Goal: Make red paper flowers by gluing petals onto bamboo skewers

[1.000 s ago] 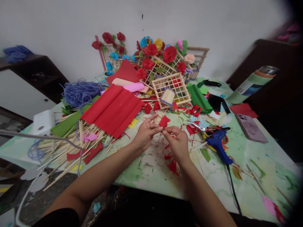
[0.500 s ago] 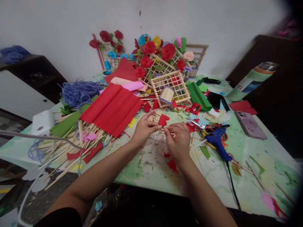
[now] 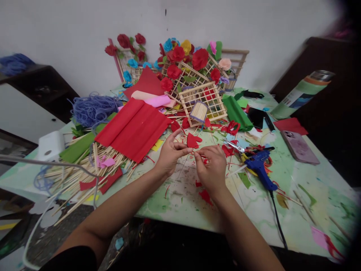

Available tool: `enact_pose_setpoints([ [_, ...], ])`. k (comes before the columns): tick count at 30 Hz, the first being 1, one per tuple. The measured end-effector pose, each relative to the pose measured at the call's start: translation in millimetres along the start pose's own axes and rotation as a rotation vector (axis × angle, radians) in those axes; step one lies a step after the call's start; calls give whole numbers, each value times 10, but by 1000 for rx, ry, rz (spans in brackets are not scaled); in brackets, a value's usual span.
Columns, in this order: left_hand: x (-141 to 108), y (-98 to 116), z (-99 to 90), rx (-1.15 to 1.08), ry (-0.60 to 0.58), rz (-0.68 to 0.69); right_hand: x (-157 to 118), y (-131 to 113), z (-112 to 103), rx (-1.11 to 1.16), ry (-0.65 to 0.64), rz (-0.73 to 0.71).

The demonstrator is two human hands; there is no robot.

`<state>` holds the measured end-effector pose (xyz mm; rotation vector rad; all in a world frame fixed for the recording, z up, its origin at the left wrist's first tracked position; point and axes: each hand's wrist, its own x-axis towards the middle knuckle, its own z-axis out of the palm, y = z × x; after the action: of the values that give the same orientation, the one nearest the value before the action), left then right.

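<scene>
My left hand is closed in a thumb-and-finger pinch at the lower edge of a red paper petal, with one finger stretched away. My right hand pinches just beside it, its fingertips almost touching the left ones; what it grips, if anything, is too small to make out. Red paper scraps lie on the table below my right hand. Further back, more cut red petals lie by a small stick lattice. Scissors and a blue glue gun rest right of my hands.
Red crepe paper covers a heap of thin wooden sticks at left, near purple cord. Paper flowers on lattices stand against the wall. A bottle, a phone and green paper are at right.
The red petal at my fingertips has turned, showing a wider, pointed shape in place of a squarer one. Both hands stay nearly in place, pinched close together.
</scene>
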<state>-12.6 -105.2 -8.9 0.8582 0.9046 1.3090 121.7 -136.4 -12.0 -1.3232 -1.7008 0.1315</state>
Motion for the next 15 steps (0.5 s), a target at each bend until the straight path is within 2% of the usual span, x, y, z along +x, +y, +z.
enact_pose_setpoints([
  [3,-9,23,5,-35,-6,4,17,-15,-1,-5,0,-13],
  [8,48,113,16,-115,-19,10,164,-108,-33,-33,11,-116],
  [15,226,478,231,-241,-47,84,566,-357,-202,-53,129,-253],
])
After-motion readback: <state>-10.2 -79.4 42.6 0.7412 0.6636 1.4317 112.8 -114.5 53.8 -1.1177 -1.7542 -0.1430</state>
